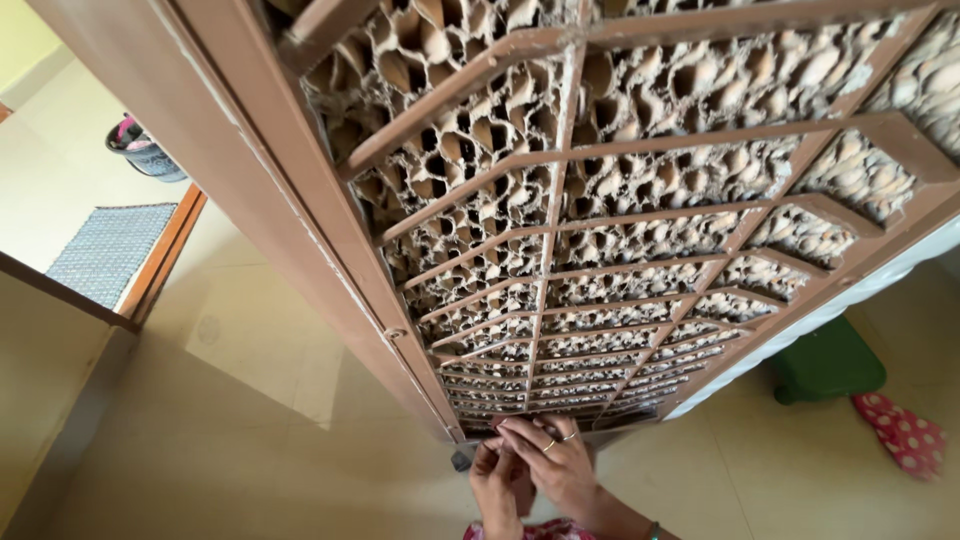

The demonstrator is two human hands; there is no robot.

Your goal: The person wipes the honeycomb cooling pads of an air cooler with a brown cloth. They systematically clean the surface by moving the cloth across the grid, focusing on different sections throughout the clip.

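A big brown cooler panel, a grille of thin bars over a dusty honeycomb pad, tilts up in front of me. Both hands meet at its bottom edge. My left hand has its fingers bunched just under the frame, beside a small grey part. My right hand, with rings on two fingers and a bangle at the wrist, lies partly over the left and pinches at the same spot. What the fingertips hold there is hidden.
A green box and a red dotted slipper lie on the tiled floor at the right. A white body shows behind the panel. At the left are a blue-grey mat, a wooden threshold and a dark bucket.
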